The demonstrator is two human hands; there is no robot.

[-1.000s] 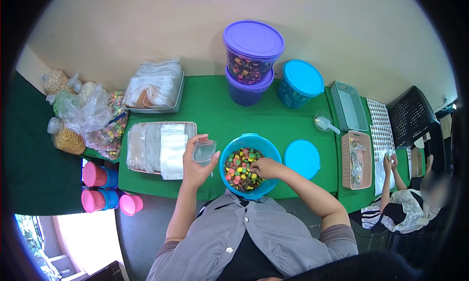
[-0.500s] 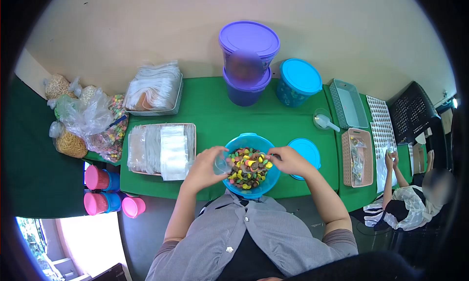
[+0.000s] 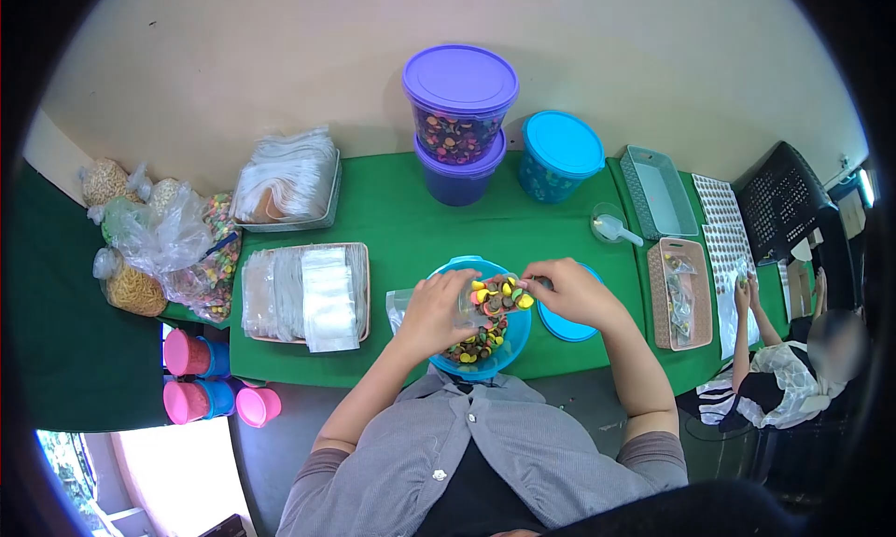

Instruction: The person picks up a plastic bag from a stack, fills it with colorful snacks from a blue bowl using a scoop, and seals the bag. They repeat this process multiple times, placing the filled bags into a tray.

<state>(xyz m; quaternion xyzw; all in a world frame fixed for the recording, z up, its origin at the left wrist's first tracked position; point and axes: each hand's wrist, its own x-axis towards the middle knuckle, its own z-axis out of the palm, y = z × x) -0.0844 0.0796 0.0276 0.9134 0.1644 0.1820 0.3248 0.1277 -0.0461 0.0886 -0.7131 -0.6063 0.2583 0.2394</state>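
Note:
A blue tub (image 3: 511, 348) of multicoloured round sweets stands at the table's front edge. Above it, my left hand (image 3: 435, 309) is closed round a small clear cup (image 3: 467, 299). My right hand (image 3: 566, 292) pinches a scoop, mostly hidden, whose heap of sweets (image 3: 501, 295) is at the cup's mouth. Part of a clear bag (image 3: 399, 306) shows on the table beside my left hand. A blue lid (image 3: 569, 324) lies to the right of the tub, partly under my right forearm.
Baskets of clear bags (image 3: 366, 294) (image 3: 334, 196) stand left. Purple tubs (image 3: 459, 178) and a blue-lidded tub (image 3: 560, 159) are at the back. Rightward are a scoop in a cup (image 3: 611, 227), a pink basket (image 3: 661, 308), a teal basket (image 3: 658, 192) and a co-worker's hands (image 3: 747, 296).
The scoop has risen from the tub with a heap of sweets. My left hand and the cup have moved right, towards the scoop. The bag beside my left hand has come into view.

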